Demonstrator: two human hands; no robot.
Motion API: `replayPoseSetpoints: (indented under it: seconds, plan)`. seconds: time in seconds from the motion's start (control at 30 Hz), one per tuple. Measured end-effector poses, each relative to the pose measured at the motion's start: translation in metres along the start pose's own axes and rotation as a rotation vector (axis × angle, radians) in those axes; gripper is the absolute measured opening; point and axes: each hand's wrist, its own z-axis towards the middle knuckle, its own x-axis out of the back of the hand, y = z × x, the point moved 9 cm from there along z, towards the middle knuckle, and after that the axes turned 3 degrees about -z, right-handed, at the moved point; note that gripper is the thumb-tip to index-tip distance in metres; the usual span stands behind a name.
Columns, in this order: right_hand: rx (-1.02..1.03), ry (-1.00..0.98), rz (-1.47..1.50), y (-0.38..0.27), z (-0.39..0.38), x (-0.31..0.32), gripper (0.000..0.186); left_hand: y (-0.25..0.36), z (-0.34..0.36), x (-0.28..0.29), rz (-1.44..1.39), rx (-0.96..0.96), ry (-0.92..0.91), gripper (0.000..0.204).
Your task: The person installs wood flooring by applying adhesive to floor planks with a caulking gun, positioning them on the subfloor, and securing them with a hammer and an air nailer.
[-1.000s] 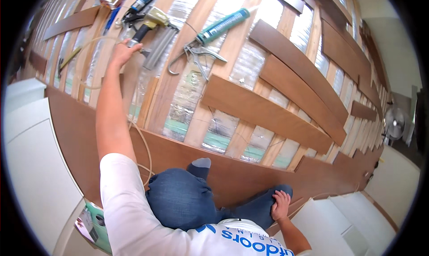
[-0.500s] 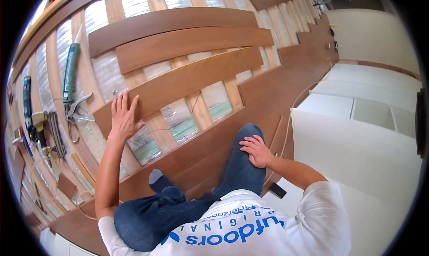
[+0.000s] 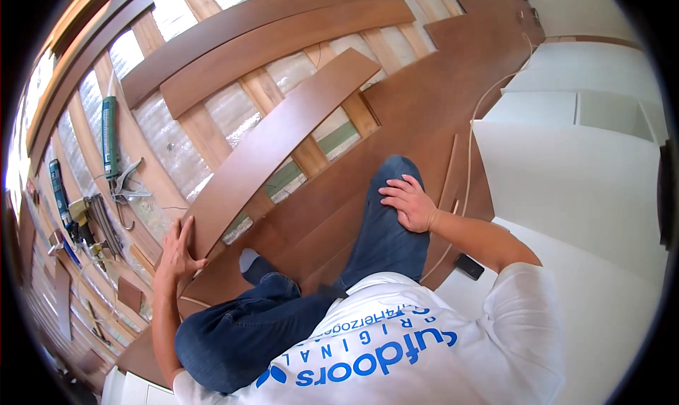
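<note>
Head view: brown board under the left hand, slanting across bare floor strips.
Blue lettering crosses the white shirt (image 3: 488, 341); print on the teal tube (image 3: 109, 132) is too small to read from here. Pale wooden strips (image 3: 258, 90) run toward the laid brown floor (image 3: 438, 87), white cabinets (image 3: 566, 164) beyond. The left hand (image 3: 180, 255) spreads thumb from fingers at the near end of the board (image 3: 283, 140), grip unclear to me; the right hand (image 3: 410, 205) rests loosely open on the knee, holding nothing.

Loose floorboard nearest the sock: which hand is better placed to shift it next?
Likely the left hand: its fingers and thumb are at the near end of the loose floorboard, whereas the right hand rests on the bent knee.
</note>
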Motion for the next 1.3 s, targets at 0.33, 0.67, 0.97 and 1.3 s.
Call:
replayPoseSetpoints:
  seconds: [0.33,0.67,0.97,1.3]
  plan:
    - [0.012,-0.013,-0.028,-0.008,-0.004,-0.002,0.045,-0.050,-0.059,-0.051,0.320,0.027,0.089,0.126]
    - [0.034,-0.041,-0.045,-0.020,0.008,-0.012,0.044,-0.057,-0.052,-0.053,0.393,-0.021,0.113,0.128]
    - [0.055,-0.054,-0.064,-0.033,0.019,-0.009,0.043,-0.055,-0.095,-0.041,0.214,0.232,0.551,0.091]
    - [0.083,-0.026,-0.081,-0.037,0.003,-0.021,0.041,-0.133,-0.225,-0.175,-0.523,1.037,0.681,0.050]
